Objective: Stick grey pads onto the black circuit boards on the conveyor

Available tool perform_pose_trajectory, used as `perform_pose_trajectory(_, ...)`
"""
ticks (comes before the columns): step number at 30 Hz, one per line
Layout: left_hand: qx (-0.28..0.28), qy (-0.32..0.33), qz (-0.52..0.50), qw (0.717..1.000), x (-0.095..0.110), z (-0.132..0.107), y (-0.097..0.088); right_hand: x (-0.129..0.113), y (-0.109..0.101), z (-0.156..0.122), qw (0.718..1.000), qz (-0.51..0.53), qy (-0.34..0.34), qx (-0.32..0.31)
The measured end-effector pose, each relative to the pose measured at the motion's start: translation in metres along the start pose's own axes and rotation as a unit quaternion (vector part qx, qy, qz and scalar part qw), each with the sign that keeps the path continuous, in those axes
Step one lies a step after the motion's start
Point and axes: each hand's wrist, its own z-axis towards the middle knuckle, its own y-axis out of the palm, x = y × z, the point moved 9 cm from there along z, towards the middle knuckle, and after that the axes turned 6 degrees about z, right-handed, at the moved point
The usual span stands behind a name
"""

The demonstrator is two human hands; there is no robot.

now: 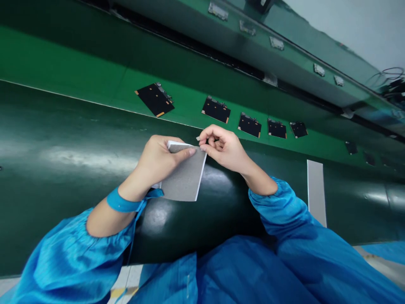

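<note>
My left hand (158, 158) is closed around a thin stack of grey sheets (183, 181) with white edges, its thumb lying flat across the grey face. Just at the upper right corner of this stack, my right hand (226, 147) is pinched, with a small pale grey piece (198, 138) sticking out past its index finger. The thumb tip of that hand meets or nearly meets the corner of the stack. Whether the small piece is still joined to a sheet, I cannot tell. Both hands are above the dark green bench (79, 156).
Beyond the hands, several black boards (155, 100) with small orange patches lie in a row on a bright green strip (104, 80). A long grey strip (316, 192) lies on the bench at right. Small metallic parts (218, 11) line a far ledge. A blue band (123, 202) circles my left wrist.
</note>
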Motion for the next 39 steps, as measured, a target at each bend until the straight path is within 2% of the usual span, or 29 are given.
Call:
perform_pose_trajectory(7, -0.007, 0.004, -0.003, 1.0, 0.0, 0.0, 0.001, -0.009, 0.007, -0.006, 0.999, -0.049, -0.012, -0.006)
perform_pose_trajectory(12, -0.028, 0.029, -0.024, 0.999, 0.001, 0.002, 0.009, 0.007, -0.014, 0.009, 0.996, 0.006, 0.03, 0.087)
perform_pose_trajectory(15, -0.074, 0.051, -0.035, 0.995, 0.003, 0.0, 0.021, 0.024, -0.01, 0.047, 0.995, 0.009, 0.046, 0.088)
perform_pose_trajectory(20, -0.21, 0.068, -0.017, 0.975, 0.007, -0.013, 0.046, 0.064, 0.024, 0.137, 0.994, -0.042, 0.077, 0.063)
perform_pose_trajectory(23, -0.239, 0.094, 0.004, 0.967, 0.011, -0.017, 0.049, 0.086, 0.035, 0.178, 0.989, -0.066, 0.1, 0.083)
perform_pose_trajectory(25, -0.244, 0.107, 0.011, 0.964, 0.012, -0.018, 0.05, 0.094, 0.037, 0.192, 0.987, -0.073, 0.108, 0.097)
perform_pose_trajectory(32, -0.243, 0.137, 0.025, 0.96, 0.015, -0.02, 0.053, 0.092, 0.031, 0.188, 0.986, -0.092, 0.099, 0.098)
perform_pose_trajectory(39, -0.242, 0.147, 0.029, 0.959, 0.016, -0.02, 0.055, 0.102, 0.014, 0.174, 0.979, -0.083, 0.131, 0.129)
